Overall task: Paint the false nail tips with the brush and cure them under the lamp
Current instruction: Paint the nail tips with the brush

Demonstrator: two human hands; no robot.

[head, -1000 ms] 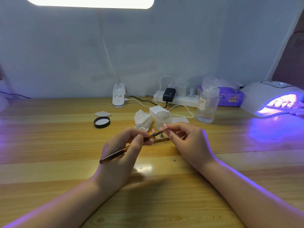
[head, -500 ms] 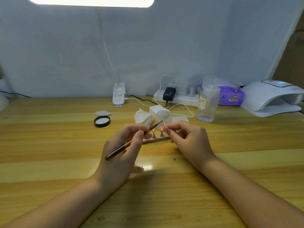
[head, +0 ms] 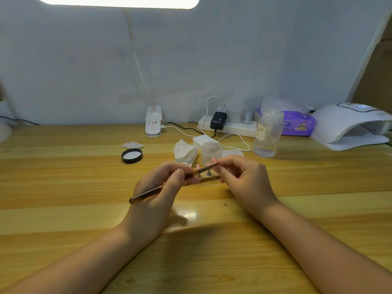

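My left hand [head: 158, 194] grips a thin dark brush [head: 148, 192], its tip pointing up and right toward a pink false nail tip [head: 214, 160]. My right hand [head: 244, 179] pinches the small stand that carries that tip. More pink nail tips [head: 198, 166] on little pegs stand on a wooden holder strip [head: 210, 178] lying on the table between my hands. A small clear jar [head: 211, 152] stands just behind them. The white curing lamp [head: 350, 126] sits at the far right, its light off.
A black jar lid [head: 132, 155], a crumpled tissue [head: 185, 153] and white pads [head: 133, 144] lie behind my hands. A clear liquid bottle [head: 267, 132], purple wipes pack [head: 297, 124], power strip [head: 229, 126] with cables and a desk lamp base [head: 154, 124] line the back.
The curing lamp's purple light went out. The brush tip rose from the holder strip up to the nail tip held by my right hand.
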